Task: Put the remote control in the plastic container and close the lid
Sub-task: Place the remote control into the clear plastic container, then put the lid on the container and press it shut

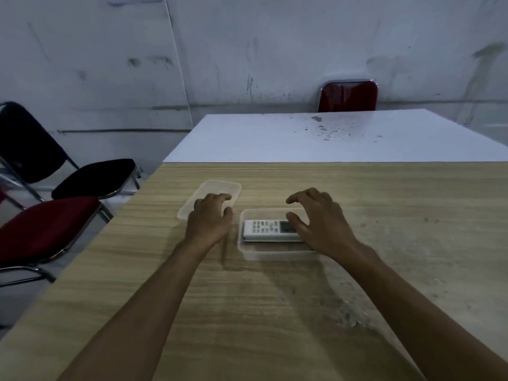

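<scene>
A white remote control [266,230] with buttons and a small screen lies flat inside a clear plastic container [264,254] on the wooden table. The container's clear lid [217,188] lies on the table just to the left and behind it. My left hand [210,218] rests over the near end of the lid, fingers curled on it. My right hand [319,224] hovers over the right end of the container, fingers spread, holding nothing; it hides the remote's right end.
A white table [330,138] abuts the wooden table [384,215] at the back, with a red chair [347,96] behind it. A black chair [90,177] and a red chair [46,226] stand beyond the left edge. A grey wall rises behind.
</scene>
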